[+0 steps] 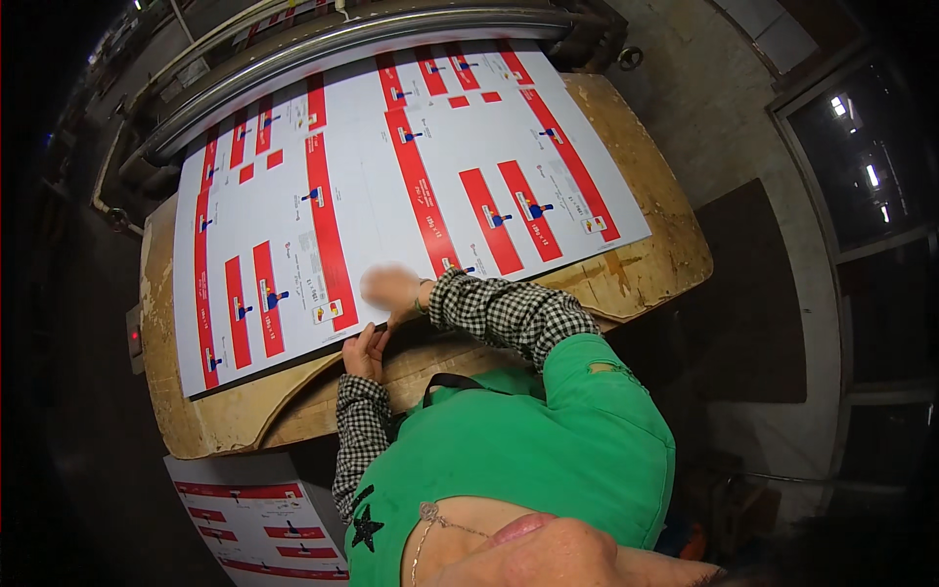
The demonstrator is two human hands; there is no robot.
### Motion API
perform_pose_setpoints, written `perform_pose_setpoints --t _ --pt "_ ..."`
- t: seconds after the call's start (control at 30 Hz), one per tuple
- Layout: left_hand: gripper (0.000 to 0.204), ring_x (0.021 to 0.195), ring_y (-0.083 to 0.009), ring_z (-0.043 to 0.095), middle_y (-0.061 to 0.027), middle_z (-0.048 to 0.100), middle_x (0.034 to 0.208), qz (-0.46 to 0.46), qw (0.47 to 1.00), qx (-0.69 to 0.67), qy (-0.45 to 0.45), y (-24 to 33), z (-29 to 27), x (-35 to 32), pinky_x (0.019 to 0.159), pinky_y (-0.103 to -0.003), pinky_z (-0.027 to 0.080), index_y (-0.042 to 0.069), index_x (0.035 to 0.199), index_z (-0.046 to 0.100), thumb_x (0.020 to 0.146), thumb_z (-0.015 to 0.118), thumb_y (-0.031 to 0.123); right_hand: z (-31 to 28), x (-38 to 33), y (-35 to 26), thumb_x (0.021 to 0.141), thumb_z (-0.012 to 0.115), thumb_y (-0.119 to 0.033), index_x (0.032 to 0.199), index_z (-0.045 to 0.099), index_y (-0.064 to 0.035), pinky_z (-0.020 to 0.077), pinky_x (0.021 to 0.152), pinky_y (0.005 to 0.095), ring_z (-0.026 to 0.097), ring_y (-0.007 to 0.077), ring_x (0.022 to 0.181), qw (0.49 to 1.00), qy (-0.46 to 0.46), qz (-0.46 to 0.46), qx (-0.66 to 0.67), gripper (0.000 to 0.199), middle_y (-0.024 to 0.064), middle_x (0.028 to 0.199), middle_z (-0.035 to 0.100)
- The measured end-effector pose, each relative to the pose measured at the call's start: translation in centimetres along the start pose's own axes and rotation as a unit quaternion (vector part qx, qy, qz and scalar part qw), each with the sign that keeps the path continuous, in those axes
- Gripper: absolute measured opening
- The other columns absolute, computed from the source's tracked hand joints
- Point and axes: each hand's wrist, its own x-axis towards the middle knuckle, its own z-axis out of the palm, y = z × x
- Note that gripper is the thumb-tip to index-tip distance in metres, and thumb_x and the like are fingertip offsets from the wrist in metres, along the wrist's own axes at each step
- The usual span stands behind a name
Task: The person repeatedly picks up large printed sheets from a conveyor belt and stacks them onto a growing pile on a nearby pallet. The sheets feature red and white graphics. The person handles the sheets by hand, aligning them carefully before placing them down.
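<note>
A large white printed sheet [367,210] with red bands and small blue figures lies on a wooden board, its far end under a metal roller. At the middle of the sheet's near edge, my left hand [364,354] is closed with its fingertips on the edge. Just beyond and to the right of it, my right hand [390,290] is over the sheet beside that edge. Motion smears its fingers, so whether it touches or holds anything is unclear. Checked sleeves cover both forearms, and a green band circles the right wrist.
The metal roller [342,49] spans the far side of the worn wooden board [675,256]. Below the board, at lower left, more printed sheets [256,519] with red bands show. A wall with dark window panes [861,166] stands to the right.
</note>
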Motion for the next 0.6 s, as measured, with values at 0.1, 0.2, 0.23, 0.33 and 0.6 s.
perform_pose_setpoints --t 0.1,0.2,0.23,0.33,0.6 --pt "0.015 0.085 -0.0247 0.062 -0.0124 0.063 0.091 -0.010 1.000 -0.020 -0.012 0.8 1.3 -0.4 0.081 -0.041 0.050 -0.004 0.091 0.057 0.081 0.059 0.007 -2.0 0.5 1.5 0.065 0.061 -0.026 0.098 0.060 -0.0096 0.0440 0.076 0.0410 0.053 0.0311 0.094 0.996 0.002 0.014 0.090 0.037 0.0138 0.103 0.055" --pt "0.018 0.083 -0.0270 0.062 -0.0159 0.062 0.089 0.011 0.997 -0.047 0.063 -0.3 -0.3 -0.1 0.078 -0.043 0.050 -0.005 0.092 0.057 0.082 0.049 0.008 -3.9 0.5 1.0 0.065 0.058 -0.024 0.079 0.060 -0.0071 0.0457 0.064 0.0404 0.057 0.0326 0.074 0.983 0.108 -0.019 0.145 0.022 0.0140 0.077 0.059" --pt "0.022 0.081 -0.0279 0.061 -0.0182 0.061 0.090 0.004 0.995 -0.002 0.104 -1.7 -2.4 1.1 0.072 -0.044 0.051 -0.007 0.092 0.057 0.079 0.047 0.008 -4.3 0.1 0.5 0.064 0.057 -0.024 0.072 0.059 -0.0056 0.0452 0.061 0.0412 0.057 0.0336 0.070 0.975 0.158 -0.044 0.153 0.020 0.0147 0.071 0.058" --pt "0.022 0.081 -0.0308 0.061 -0.0204 0.059 0.093 -0.013 0.992 -0.027 0.122 -3.1 -4.7 1.8 0.069 -0.045 0.051 -0.009 0.093 0.055 0.078 0.046 0.005 -3.1 -0.4 0.4 0.065 0.056 -0.019 0.067 0.048 -0.0024 0.0418 0.056 0.0397 0.053 0.0327 0.064 0.959 0.194 -0.122 0.168 0.018 0.0122 0.069 0.053" --pt "0.028 0.095 -0.0332 0.058 -0.0217 0.055 0.105 -0.022 0.999 -0.039 0.019 0.6 0.7 0.0 0.081 -0.044 0.051 -0.012 0.108 0.043 0.083 0.039 0.001 0.1 -0.1 1.4 0.065 0.060 -0.025 0.091 0.062 -0.0057 0.0460 0.079 0.0329 0.058 0.0275 0.091 0.987 0.071 -0.011 0.144 0.032 0.0134 0.105 0.057"
